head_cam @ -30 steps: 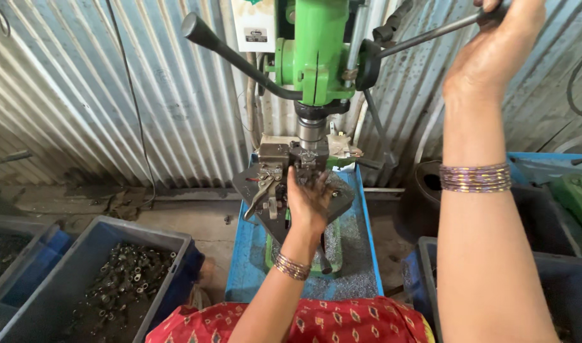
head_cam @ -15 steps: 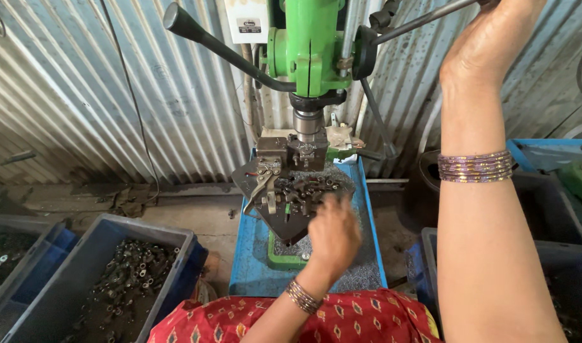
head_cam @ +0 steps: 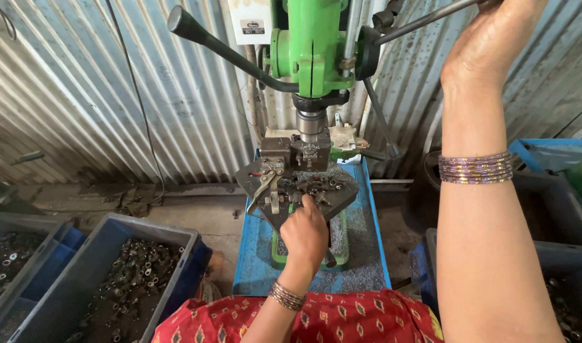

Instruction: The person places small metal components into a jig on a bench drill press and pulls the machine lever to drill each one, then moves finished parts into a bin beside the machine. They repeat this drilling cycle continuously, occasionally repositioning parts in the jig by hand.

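Head view looks down on a green drill press (head_cam: 313, 47) standing against a corrugated metal wall (head_cam: 100, 95). Its dark work plate (head_cam: 250, 174) sits under the spindle and carries a scatter of small metal parts (head_cam: 316, 185) beside a clamp lever (head_cam: 269, 184). Below lies a blue surface (head_cam: 253, 254) dusted with grey filings. On the floor to the left stand grey-blue bins (head_cam: 176, 238) filled with small dark metal rings (head_cam: 135, 270).

The left hand (head_cam: 305, 232) reaches forward, knuckles up, its fingers curled down onto the parts at the near edge of the plate; whether it pinches one cannot be told. The right hand (head_cam: 494, 41) is raised high, arm upright, closed around the feed lever (head_cam: 424, 19) at the top edge.
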